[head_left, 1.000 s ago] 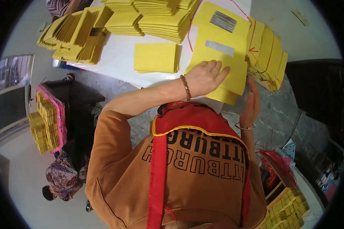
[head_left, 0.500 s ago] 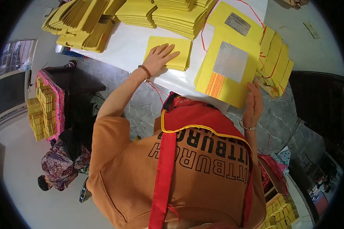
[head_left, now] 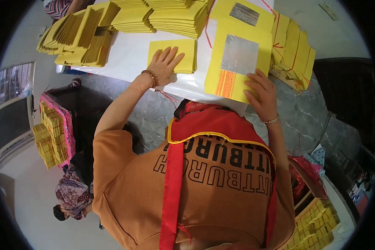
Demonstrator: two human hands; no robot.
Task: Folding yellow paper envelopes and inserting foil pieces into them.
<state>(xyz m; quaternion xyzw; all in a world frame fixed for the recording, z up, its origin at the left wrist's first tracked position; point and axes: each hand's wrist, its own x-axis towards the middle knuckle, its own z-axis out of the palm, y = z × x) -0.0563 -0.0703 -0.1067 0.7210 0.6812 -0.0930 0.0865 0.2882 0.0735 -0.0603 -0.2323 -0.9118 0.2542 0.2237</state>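
My left hand (head_left: 164, 64) lies flat, fingers spread, on a small stack of folded yellow paper (head_left: 186, 54) on the white table (head_left: 125, 54). My right hand (head_left: 260, 93) rests with fingers apart on the lower right corner of a large yellow sheet with a silver foil square and an orange stripe (head_left: 239, 58). That sheet tops a pile of like sheets (head_left: 246, 12). A bead bracelet circles my left wrist, a thin bangle my right. My orange shirt and a red strap fill the lower middle of the view.
Fanned stacks of yellow paper (head_left: 81, 33) crowd the table's far left, more stacks (head_left: 171, 16) behind. Bundles tied with red string (head_left: 293, 46) stand at right. A pink crate of yellow stacks (head_left: 54, 129) and a seated person (head_left: 71, 196) are left; another filled box (head_left: 316, 225) lower right.
My left hand left the big yellow sheets and moved left onto the small folded stack. The top sheet now shows its silver foil square. My right hand stayed at the sheet's edge.
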